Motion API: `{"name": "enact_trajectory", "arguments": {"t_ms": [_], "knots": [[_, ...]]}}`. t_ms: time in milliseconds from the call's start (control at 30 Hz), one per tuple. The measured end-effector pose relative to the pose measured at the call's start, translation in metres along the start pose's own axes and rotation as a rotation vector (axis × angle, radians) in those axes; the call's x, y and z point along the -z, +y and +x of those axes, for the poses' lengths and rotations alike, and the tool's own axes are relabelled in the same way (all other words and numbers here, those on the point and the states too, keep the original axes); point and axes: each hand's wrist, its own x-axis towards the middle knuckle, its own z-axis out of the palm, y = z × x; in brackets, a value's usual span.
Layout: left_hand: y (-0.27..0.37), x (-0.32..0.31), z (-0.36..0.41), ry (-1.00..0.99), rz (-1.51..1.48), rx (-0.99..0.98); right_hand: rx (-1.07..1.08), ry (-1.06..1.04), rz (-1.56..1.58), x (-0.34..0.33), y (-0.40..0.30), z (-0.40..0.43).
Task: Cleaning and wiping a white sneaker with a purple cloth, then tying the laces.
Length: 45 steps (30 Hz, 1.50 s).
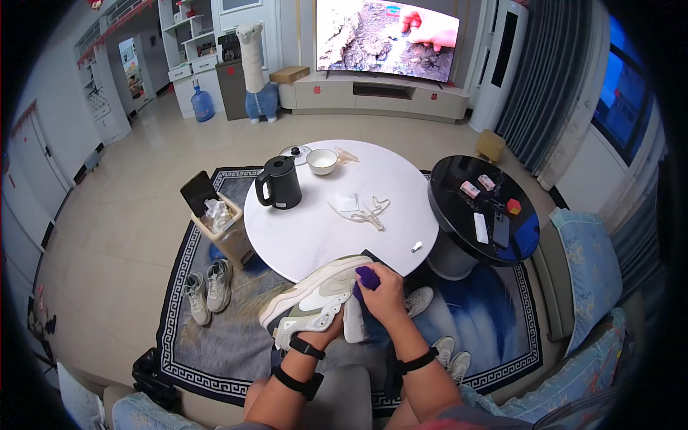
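Note:
A white, cream and olive sneaker [317,301] is held on its side, sole facing up and to the left, above the rug. My left hand [329,332] supports it from inside the opening; its fingers are hidden by the shoe. My right hand [386,293] grips a bunched purple cloth [368,277] and presses it to the front part of the upper. The shoe's eyelets carry no lace. Beyond, on the round white table [306,242], lie loose cream shoelaces [371,216] and a small white packet [348,202].
A black electric kettle [280,185], a bowl [322,161] and a glass lid [295,153] stand on the white table. A black side table [462,215] at right bears a phone [501,230] and small boxes. Left are a bin [231,236] and sneakers [217,287].

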Motion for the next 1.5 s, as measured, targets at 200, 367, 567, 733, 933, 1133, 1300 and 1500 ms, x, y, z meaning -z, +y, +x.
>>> {"name": "enact_trajectory", "arguments": {"t_ms": [200, 367, 567, 733, 933, 1133, 1300, 1500], "knots": [[-0.002, 0.001, 0.001, -0.023, -0.035, -0.007, 0.006, -0.058, 0.066, 0.001, 0.001, 0.0], [-0.004, -0.002, 0.001, -0.003, 0.014, -0.033, -0.058, 0.158, -0.07, -0.007, 0.004, -0.002], [0.002, 0.002, 0.003, 0.056, -0.015, -0.017, 0.009, 0.026, 0.034, -0.003, 0.003, -0.002], [0.0, 0.009, 0.001, 0.008, -0.053, -0.019, 0.003, -0.081, 0.075, 0.0, 0.004, 0.001], [0.003, 0.005, 0.001, 0.026, -0.023, -0.004, -0.007, -0.014, 0.048, 0.002, 0.005, 0.003], [0.006, 0.007, 0.0, 0.031, -0.045, -0.011, -0.029, 0.106, 0.007, 0.0, 0.008, 0.004], [-0.001, 0.0, 0.0, 0.038, 0.005, -0.049, -0.032, 0.071, 0.005, -0.002, 0.006, 0.0], [0.002, 0.007, 0.0, 0.016, -0.059, -0.054, -0.038, -0.137, 0.081, 0.006, 0.0, 0.003]]}}
